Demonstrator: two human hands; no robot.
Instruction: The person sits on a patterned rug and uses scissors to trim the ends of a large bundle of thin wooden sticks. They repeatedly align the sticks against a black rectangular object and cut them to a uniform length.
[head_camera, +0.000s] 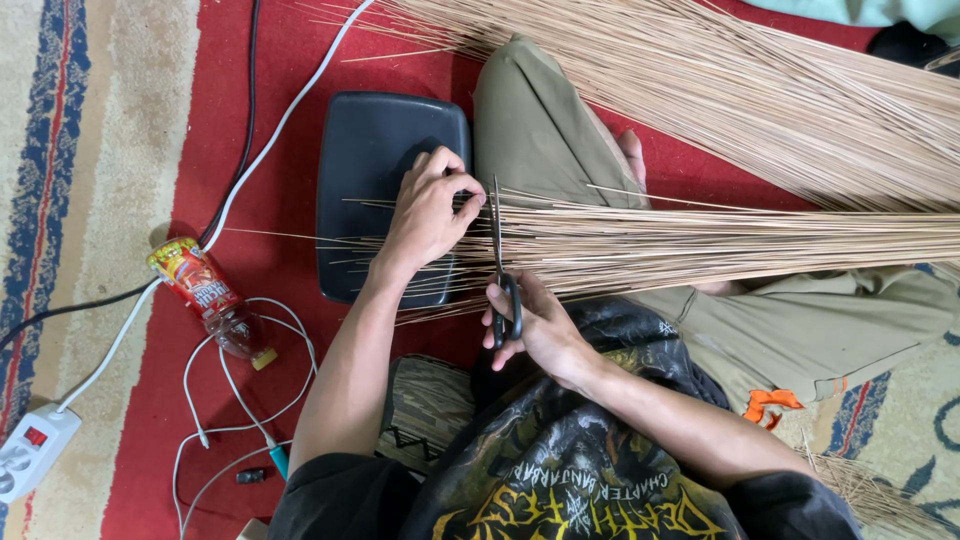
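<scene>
palm-leaf sticks (640, 245) lie in a thin bundle across the person's lap and over a dark tray (370, 150), their uneven tips poking out past the left hand (425, 215), so the trimming looks barely begun, with a far larger heap of sticks (780, 90) waiting beyond the knee. the left hand's fingers (450, 170) are curled shut on top of the bundle, pinning it just beside the blades. the right hand (540, 325) has its fingers through the loops of the scissors (500, 260), blades slightly parted and upright across the sticks.
</scene>
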